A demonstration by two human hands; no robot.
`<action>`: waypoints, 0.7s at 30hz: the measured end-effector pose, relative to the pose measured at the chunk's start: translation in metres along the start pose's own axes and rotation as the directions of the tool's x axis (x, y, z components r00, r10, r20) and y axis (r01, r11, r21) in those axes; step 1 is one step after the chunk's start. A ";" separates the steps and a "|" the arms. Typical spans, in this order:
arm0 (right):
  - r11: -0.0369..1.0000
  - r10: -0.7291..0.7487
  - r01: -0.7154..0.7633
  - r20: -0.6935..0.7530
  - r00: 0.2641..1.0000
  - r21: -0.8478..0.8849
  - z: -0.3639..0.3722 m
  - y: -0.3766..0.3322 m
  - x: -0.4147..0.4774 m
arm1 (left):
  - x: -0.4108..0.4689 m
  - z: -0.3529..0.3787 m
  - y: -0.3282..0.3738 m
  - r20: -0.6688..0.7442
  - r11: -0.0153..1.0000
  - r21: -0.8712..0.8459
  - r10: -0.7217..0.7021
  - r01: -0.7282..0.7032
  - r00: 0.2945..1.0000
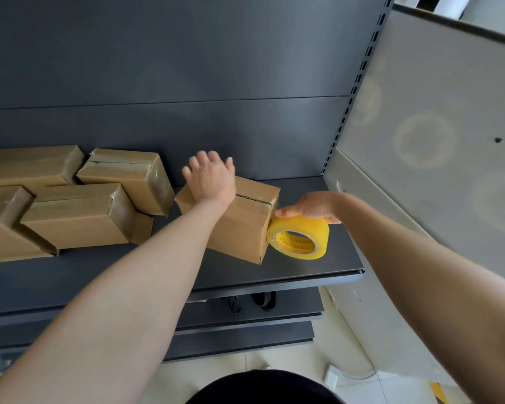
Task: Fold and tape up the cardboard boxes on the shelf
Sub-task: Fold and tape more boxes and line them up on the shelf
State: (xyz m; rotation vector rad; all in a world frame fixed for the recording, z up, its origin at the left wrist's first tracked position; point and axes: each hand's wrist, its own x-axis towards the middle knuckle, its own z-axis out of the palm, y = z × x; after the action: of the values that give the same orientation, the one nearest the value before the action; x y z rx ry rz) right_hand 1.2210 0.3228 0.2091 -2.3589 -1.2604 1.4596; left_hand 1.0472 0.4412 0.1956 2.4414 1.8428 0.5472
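A closed cardboard box [239, 228] lies on the dark grey shelf [303, 266], its top seam running toward its right end. My left hand [210, 179] rests flat on the box's top at its far left part, fingers straight and slightly blurred. My right hand [309, 208] grips a yellow roll of clear packing tape [299, 237], held against the box's right end face. Whether tape runs from the roll onto the box is hard to tell.
Several taped cardboard boxes [76, 214] are piled at the shelf's left. A slotted upright [350, 100] and a grey wall [435, 141] bound the shelf on the right. Lower shelves [245, 330] and tiled floor [362, 386] lie below.
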 end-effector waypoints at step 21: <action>0.996 -0.034 0.029 0.055 0.998 0.083 0.031 -0.030 0.000 | 0.015 -0.001 -0.050 0.057 0.944 -0.062 -0.322 0.325 0.945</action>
State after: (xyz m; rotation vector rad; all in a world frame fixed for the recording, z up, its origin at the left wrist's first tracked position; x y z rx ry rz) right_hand 1.1788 0.3323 0.2064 -2.2509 -1.2197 1.5474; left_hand 1.0039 0.4703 0.1883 2.0267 2.1049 0.5169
